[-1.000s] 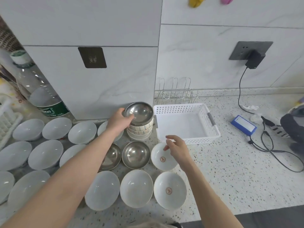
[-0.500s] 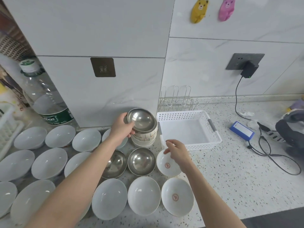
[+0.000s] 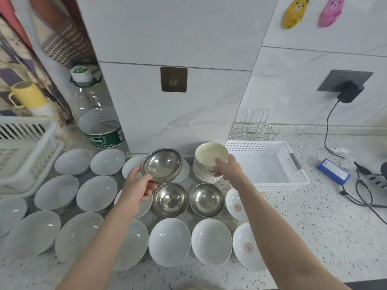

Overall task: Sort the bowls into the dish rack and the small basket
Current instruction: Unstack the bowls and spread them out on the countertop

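Fingers around steel bowl, dish rack partly cut off.

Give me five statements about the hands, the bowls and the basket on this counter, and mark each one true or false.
1. The left hand holds a steel bowl lifted off the counter. True.
2. The right hand rests on a steel bowl. False: its grip is on the cream bowl atop the small stack.
3. The white perforated basket already holds bowls. False: no bowl lies in it.
4. Two steel bowls sit side by side on the counter below the hands. True.
5. The wire rack stands in front of the basket, nearer the person. False: it stands behind the basket, against the wall.
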A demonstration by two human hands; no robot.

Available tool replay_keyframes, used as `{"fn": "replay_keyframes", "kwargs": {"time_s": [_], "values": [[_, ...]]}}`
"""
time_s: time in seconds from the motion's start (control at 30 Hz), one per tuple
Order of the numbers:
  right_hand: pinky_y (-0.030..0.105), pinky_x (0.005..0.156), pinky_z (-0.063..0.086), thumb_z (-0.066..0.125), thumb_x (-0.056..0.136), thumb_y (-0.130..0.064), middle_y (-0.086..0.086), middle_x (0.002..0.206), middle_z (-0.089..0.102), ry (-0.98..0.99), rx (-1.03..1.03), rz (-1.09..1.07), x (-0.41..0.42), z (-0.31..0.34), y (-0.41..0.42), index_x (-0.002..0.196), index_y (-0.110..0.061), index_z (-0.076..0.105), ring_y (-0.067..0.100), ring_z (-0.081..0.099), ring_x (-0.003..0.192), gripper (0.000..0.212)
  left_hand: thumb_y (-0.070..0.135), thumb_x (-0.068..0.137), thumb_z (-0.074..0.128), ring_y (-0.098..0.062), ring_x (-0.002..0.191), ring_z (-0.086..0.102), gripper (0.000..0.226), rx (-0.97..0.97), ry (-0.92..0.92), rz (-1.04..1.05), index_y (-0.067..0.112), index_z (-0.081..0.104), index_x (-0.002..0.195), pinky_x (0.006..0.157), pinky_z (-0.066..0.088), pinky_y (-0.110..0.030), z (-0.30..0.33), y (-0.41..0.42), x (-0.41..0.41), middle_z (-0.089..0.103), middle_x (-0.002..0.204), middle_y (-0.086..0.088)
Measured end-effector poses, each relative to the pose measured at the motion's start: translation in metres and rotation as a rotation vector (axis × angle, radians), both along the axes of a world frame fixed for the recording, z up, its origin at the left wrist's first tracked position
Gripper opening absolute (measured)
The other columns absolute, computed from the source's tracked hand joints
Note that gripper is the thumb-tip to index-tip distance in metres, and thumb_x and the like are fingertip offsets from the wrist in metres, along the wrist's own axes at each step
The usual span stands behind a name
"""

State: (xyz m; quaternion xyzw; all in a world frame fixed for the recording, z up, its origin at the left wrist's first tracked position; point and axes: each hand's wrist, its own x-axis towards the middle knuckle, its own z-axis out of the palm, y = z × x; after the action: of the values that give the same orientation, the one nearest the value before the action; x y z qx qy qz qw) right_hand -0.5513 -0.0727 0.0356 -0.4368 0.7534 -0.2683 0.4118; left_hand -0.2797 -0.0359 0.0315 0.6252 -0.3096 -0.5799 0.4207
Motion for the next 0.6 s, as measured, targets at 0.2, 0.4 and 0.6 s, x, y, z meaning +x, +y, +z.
{"fn": "replay_keyframes", "kwargs": {"time_s": [0.2,0.4,0.6], "values": [[0.022,0.044,0.031,0.036,0.085,-0.007,0.014,0.075,0.067,-0.036,0.017,-0.13,0.008,-0.002,-0.013,0.121,-0.003,0.044,0.014,0.044,0.051,0.038,0.006,0.091,0.054,-0.008,0.038,0.038,0.033,0.048,0.02,0.041,0.015,0.055,0.123,0.033,0.023,-0.015,-0.015,0.022,0.028,0.059,0.053,-0.004],[0.015,0.034,0.023,0.032,0.081,0.004,0.022,0.069,0.061,-0.301,-0.064,-0.295,0.01,0.005,-0.009,0.106,0.005,0.051,0.007,0.03,0.033,0.032,0.005,0.092,0.053,-0.01,0.04,0.038,0.04,0.072,0.052,0.026,0.02,0.053,0.129,0.033,0.024,-0.016,-0.02,0.026,0.039,0.058,0.053,-0.004],[0.018,0.035,0.023,0.034,0.087,-0.001,0.014,0.059,0.059,-0.462,-0.201,-0.427,0.002,0.014,0.042,0.109,-0.009,0.05,0.009,0.029,0.037,0.029,0.006,0.09,0.053,-0.009,0.036,0.038,0.037,0.086,0.102,-0.065,0.024,0.055,0.123,0.033,0.023,-0.016,-0.021,0.029,0.027,0.056,0.048,0.0]]}}
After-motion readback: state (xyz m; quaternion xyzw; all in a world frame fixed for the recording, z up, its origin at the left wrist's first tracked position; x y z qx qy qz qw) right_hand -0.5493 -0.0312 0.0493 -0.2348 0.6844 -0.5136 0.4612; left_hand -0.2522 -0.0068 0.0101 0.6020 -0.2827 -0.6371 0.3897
